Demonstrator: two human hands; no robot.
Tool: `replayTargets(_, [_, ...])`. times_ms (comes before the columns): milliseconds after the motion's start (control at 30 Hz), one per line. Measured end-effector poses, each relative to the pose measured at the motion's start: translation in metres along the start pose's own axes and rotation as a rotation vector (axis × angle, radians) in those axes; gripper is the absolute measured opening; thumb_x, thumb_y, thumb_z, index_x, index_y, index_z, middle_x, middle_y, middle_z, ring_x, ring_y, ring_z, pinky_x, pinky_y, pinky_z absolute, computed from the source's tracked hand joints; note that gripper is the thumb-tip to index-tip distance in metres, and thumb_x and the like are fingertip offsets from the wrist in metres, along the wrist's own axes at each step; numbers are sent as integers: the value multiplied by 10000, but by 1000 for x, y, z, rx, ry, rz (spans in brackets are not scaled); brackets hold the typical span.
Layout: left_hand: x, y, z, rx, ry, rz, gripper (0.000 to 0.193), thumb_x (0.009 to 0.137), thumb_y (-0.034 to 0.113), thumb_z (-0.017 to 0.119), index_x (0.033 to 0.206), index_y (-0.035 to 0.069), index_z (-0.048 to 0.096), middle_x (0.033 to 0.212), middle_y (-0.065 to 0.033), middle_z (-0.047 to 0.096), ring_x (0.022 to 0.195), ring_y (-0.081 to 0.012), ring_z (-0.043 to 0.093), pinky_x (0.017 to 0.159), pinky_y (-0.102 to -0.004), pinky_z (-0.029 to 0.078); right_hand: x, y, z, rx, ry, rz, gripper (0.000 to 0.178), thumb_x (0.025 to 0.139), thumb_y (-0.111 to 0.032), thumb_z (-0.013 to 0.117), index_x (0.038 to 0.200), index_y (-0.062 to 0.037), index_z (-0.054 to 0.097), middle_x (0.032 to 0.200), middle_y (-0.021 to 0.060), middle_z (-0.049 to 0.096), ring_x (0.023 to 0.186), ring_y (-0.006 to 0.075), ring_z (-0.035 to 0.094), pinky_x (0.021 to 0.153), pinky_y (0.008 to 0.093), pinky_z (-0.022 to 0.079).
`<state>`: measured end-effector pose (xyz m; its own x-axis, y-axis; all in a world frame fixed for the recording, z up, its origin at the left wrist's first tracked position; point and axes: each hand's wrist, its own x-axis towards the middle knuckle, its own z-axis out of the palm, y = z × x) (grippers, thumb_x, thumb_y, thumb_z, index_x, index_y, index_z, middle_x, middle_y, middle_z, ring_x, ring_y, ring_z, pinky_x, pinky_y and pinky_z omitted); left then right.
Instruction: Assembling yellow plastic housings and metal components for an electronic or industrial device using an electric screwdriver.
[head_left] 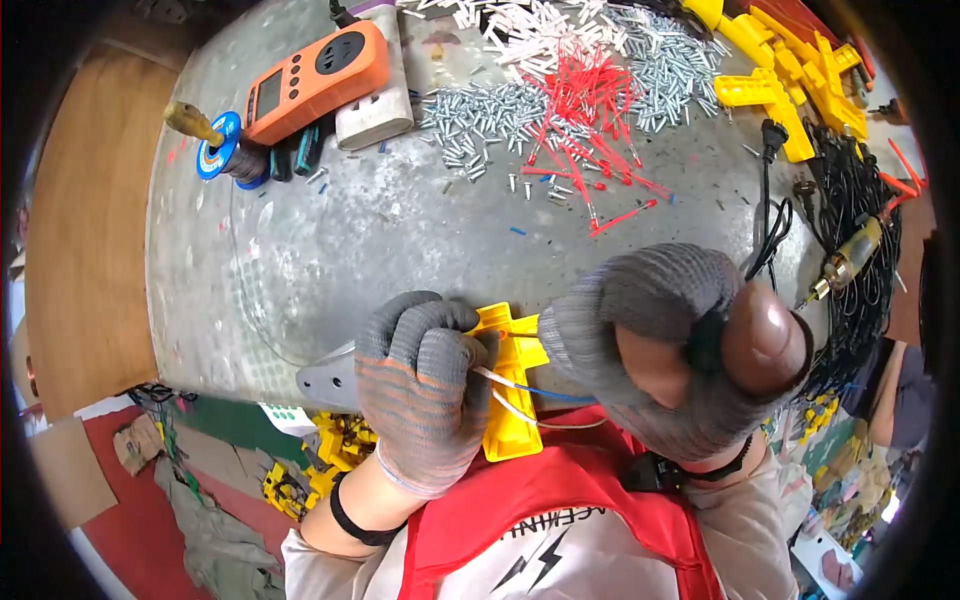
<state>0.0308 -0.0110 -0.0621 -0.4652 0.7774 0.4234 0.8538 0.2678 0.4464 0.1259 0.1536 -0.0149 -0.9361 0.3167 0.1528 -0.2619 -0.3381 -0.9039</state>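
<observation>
Hands apart: gloved left hand (420, 385) clamped on a yellow plastic housing (512, 440) at the near edge of the grey surface (400, 240), in front of the red apron (470, 515) — white wires (513, 407) and a blue wire (558, 396) lie across it. Gloved right hand (680, 345) raised just right of the housing, bare fingertips showing, fingers curled — cannot tell whether anything is gripped. Farther back on the surface: silver screws (480, 125), red leads (590, 90), small white pieces (530, 35), and, at left, an orange meter (315, 85).

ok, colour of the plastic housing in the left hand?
The plastic housing is bright yellow; head view.
</observation>
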Motion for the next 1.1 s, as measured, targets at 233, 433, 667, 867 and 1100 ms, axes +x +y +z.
replayTargets(233, [1,0,1,40,-6,-52,228,654,62,710,795,75,532,920,-112,614,887,-344,578,736,-450,452,2,6,4,-210,-29,-63,378,881,-394,604,714,-69,506,638,74,512,554,248,479,532,353,377])
replayTargets(433, [4,2,5,117,-38,-104,204,670,106,701,804,70,552,886,-122,598,840,-344,563,701,-453,436,-11,4,2,-396,-55,-115,342,891,-348,602,728,-57,525,646,94,528,562,279,505,529,370,393])
replayTargets(667, [-4,-5,4,33,-170,-147,200,670,90,677,838,56,573,894,-127,591,831,-347,554,697,-456,430,-2,13,16,-599,-77,-190,301,902,-294,599,744,-42,548,656,118,548,571,316,535,526,389,411])
replayTargets(867, [13,-6,-13,-298,21,-160,215,673,28,654,878,43,589,926,-129,604,843,-336,573,703,-438,450,9,16,26,-785,-113,-268,268,911,-248,596,758,-30,567,664,139,565,579,348,561,523,406,427])
replayTargets(1100, [61,10,-34,-327,199,422,334,837,242,669,1117,68,615,1156,-192,589,1078,-267,598,914,-413,496,11,40,42,-548,110,-489,179,906,-223,632,883,-49,598,868,103,643,704,261,632,590,369,489])
